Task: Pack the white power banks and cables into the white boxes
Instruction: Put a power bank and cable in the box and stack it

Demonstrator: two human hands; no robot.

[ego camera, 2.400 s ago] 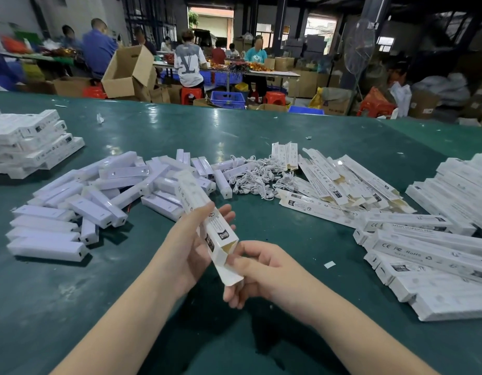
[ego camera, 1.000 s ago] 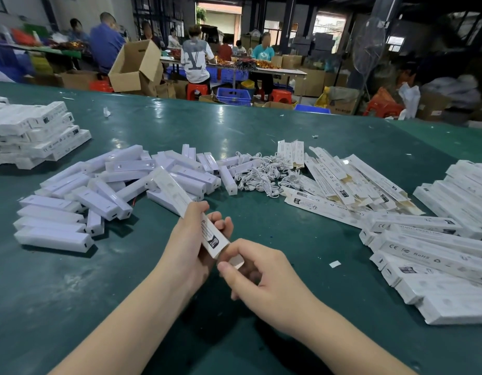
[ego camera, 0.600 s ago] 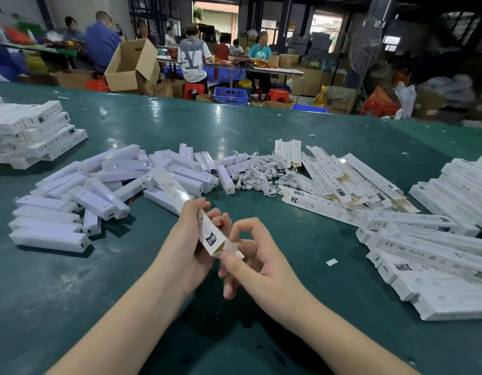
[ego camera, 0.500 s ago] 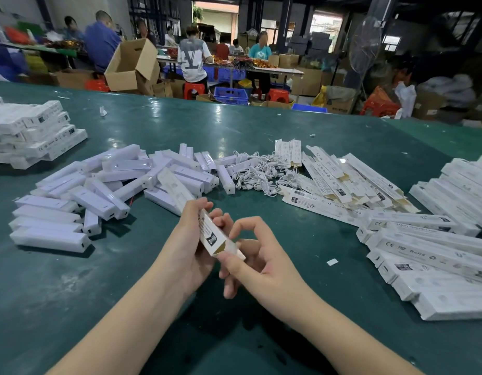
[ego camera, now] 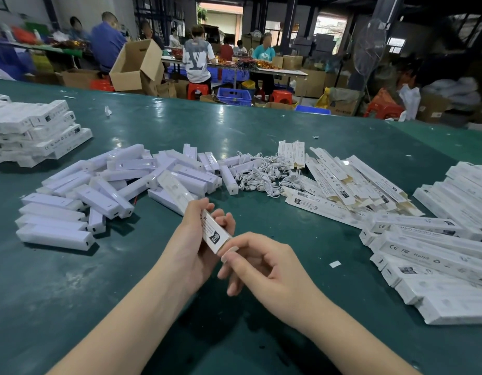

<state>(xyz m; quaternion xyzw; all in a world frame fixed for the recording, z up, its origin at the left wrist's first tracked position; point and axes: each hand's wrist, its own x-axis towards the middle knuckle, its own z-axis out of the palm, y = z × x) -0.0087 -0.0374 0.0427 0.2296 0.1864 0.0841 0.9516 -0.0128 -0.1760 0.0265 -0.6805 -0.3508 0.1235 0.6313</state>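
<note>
My left hand (ego camera: 197,243) grips a long white box (ego camera: 215,234) near its lower end, the box slanting up and away to the left. My right hand (ego camera: 264,263) presses its thumb against the box's near end flap, the other fingers loosely curled below. Loose white power banks (ego camera: 104,190) lie in a heap to the left. A tangle of white cables (ego camera: 264,174) sits in the middle. Flat unfilled white boxes (ego camera: 350,185) fan out to the right of the cables.
Closed white boxes are stacked at the right (ego camera: 437,255) and at the far left (ego camera: 34,131) on the green table (ego camera: 72,288). A small white scrap (ego camera: 335,264) lies near my right hand. People work at tables beyond, among cardboard cartons (ego camera: 137,66).
The open end flap of the box has been folded in and now lies flat under my right thumb. My left hand kept its hold throughout.
</note>
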